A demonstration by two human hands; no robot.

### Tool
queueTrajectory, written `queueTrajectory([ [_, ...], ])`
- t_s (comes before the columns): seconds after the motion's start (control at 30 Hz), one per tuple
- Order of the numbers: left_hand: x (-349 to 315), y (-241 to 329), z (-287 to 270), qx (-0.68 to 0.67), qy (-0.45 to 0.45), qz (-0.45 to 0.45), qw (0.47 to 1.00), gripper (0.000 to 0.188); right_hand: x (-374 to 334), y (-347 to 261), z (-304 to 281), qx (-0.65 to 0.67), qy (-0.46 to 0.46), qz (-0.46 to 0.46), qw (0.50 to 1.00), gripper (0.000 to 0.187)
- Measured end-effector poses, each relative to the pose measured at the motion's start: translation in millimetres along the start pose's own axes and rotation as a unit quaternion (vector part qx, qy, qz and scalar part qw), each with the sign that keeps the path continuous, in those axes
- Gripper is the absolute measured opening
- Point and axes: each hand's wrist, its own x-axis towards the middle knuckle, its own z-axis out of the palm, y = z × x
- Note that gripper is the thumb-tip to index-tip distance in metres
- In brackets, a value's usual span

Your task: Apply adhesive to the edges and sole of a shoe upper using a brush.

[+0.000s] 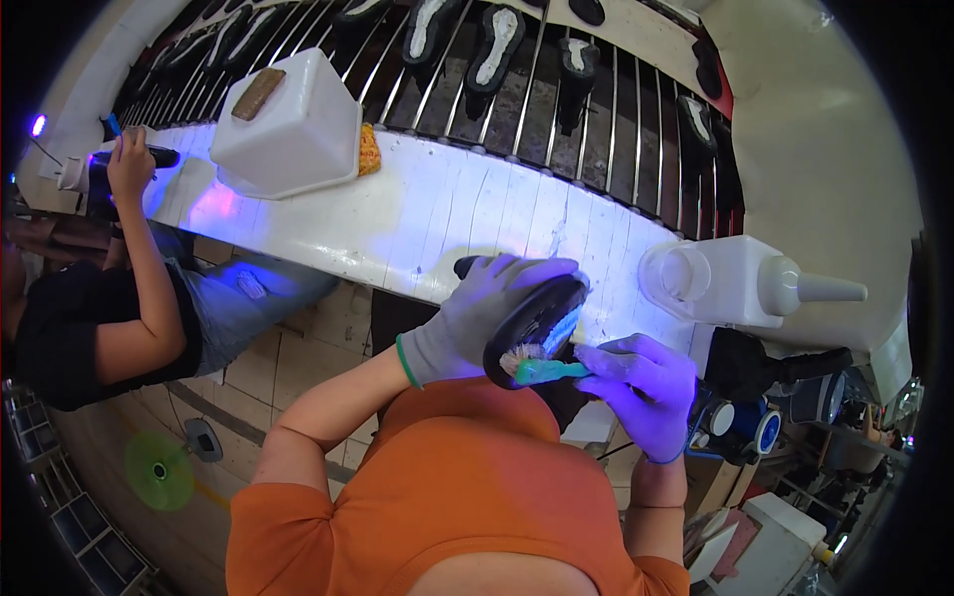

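Observation:
My left hand (465, 316), in a grey glove with a green cuff, is closed around a black shoe (532, 316) near the front edge of the white bench. The shoe is tilted with its underside toward me, and a bluish-white shine lies along it. My right hand (641, 389), gloved too and lit violet, pinches a brush (549, 371) with a green handle. Its pale bristles touch the shoe's underside at the near end. The fingertips of my left hand behind the shoe are partly hidden.
Beyond the white bench (427, 209), a roller conveyor (621, 119) carries several black shoes with white undersides. A white square container (288, 129) stands at left, a white squeeze bottle (730, 281) lies at right. A co-worker (109, 328) works on the left, holding a brush.

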Motion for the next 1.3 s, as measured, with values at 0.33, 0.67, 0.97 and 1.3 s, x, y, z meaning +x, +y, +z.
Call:
queueTrajectory([
  [0.33, 43.9, -30.1, -26.6, -0.267, -0.208, -0.068, 0.939, 0.077, 39.0, 6.5, -30.6, -0.121, 0.045, -0.068, 0.989, 0.028],
  [0.67, 74.3, -69.4, -30.9, -0.231, -0.354, 0.004, 0.906, 0.047, 60.3, 11.1, -54.3, -0.147, -0.065, -0.081, 0.984, 0.024],
  [0.97, 80.6, -77.9, -35.5, -0.185, -0.366, -0.087, 0.908, 0.062, 48.6, 17.0, -67.0, -0.155, -0.114, 0.001, 0.981, 0.015],
  [1.3, -24.7, -155.4, -21.2, -0.371, -0.082, -0.32, 0.868, 0.061, -47.8, 141.6, -49.1, -0.344, 0.2, 0.349, 0.848, 0.018],
])
